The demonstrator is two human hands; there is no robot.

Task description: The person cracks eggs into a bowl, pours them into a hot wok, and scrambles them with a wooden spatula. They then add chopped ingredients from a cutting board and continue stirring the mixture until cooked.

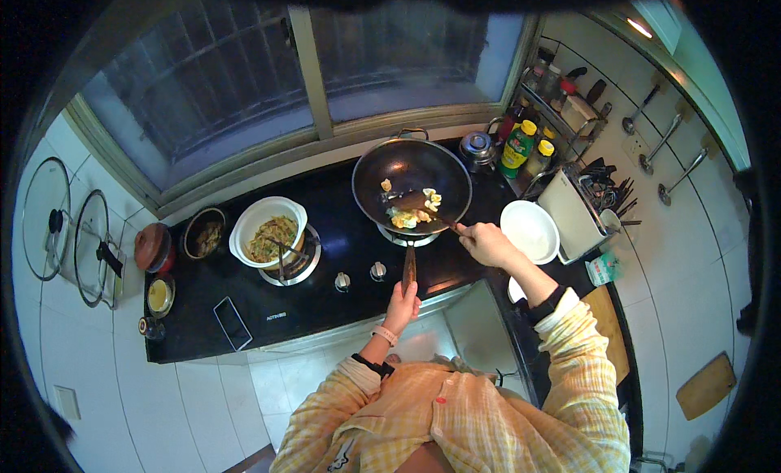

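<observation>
My left hand (402,306) grips the wooden handle (410,267) of a dark wok (390,162) on the right burner of a gas stove. In my right hand (486,244) is a wooden spatula (444,219), its blade down inside the wok. Pieces of cooked egg (410,218), yellow and white, lie near the blade, towards the wok's near side. One small piece sits apart on the left. To the right of the wok, close to my right hand, stands a white bowl (529,232).
A white pot (237,241) of shredded food rests on the left burner. Left of it are a dark bowl (194,253), a lidded red pot (152,244) and a phone (232,324). Sauce bottles (518,146), a steel pot (478,148) and a utensil holder (570,214) line the right side.
</observation>
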